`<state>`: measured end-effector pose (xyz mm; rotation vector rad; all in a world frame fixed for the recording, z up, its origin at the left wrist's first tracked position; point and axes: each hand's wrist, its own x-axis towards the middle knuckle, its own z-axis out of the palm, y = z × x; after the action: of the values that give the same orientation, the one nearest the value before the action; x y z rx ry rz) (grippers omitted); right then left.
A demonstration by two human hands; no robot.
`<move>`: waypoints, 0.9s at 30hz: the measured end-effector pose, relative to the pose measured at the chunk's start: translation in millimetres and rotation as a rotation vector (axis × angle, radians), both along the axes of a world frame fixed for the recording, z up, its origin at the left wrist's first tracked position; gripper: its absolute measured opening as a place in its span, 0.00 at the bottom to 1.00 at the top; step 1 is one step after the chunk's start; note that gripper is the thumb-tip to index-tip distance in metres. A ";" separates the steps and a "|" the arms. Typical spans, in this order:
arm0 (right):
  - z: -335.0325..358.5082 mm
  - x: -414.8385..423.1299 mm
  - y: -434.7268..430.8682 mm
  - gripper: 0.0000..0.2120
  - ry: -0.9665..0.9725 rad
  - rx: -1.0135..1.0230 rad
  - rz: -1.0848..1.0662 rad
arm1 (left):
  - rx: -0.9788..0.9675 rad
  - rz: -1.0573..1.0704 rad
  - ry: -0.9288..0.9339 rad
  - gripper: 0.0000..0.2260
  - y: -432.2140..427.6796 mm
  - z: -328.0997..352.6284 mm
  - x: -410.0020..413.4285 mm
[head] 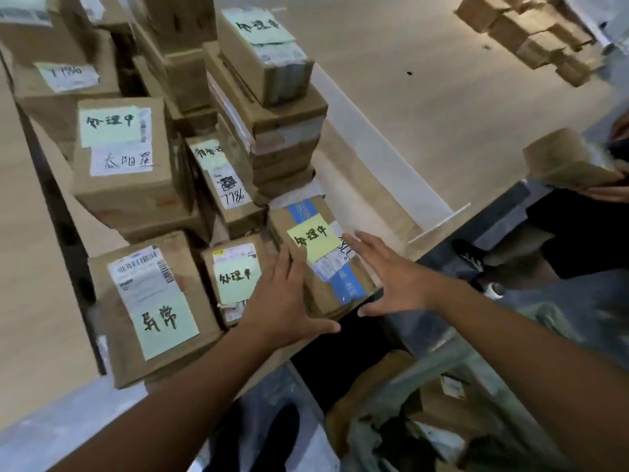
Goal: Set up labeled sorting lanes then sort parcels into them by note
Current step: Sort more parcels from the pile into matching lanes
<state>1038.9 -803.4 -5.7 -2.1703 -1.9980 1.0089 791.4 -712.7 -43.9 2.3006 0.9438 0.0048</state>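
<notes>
We find both hands with the fingers straight and spread, gripping nothing. The fingers [287,264] of the left hand [282,301] lie along the left edge of the parcel [323,294]. Those of the right hand [391,277] reach over its right edge, and we cannot tell whether they touch it.

The parcel lies flat between the two hands, at the near corner of the surface [371,199]. A yellow note [313,240] with handwriting is stuck on its top, and blue tape [350,284] bands it. Just left of the parcel sits a box [235,301] bearing a green note [235,277]. Beyond the parcel rises a tall stack of boxes [272,131].

We judge the parcel to be a stiff cardboard carton of modest weight for its bulk, though the contents are unknown. The taped bands are likely slick, and bare cardboard offers better purchase. We recommend taking it by the two opposite side walls, palms pressing inward. The yellow note appears lightly attached, so fingers should keep off it lest it peel away.
</notes>
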 end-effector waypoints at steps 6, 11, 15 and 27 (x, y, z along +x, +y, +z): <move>-55.2 3.5 17.6 0.60 0.115 0.032 -0.031 | 0.023 0.083 -0.015 0.59 -9.1 -31.5 18.4; -32.8 -7.6 -4.3 0.59 0.119 0.080 -0.071 | -0.035 0.060 -0.103 0.60 -17.0 -14.5 14.6; 16.5 -31.9 -16.4 0.58 0.115 0.210 -0.080 | -0.020 0.046 -0.258 0.59 -17.2 31.5 -7.6; 138.7 -254.8 63.3 0.60 0.093 0.519 0.263 | 0.229 0.271 -0.642 0.58 17.9 148.9 -247.8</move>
<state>784.2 -740.1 133.0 -1.5996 -2.2236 0.5081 543.7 -694.8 105.0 2.1230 0.9233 0.9475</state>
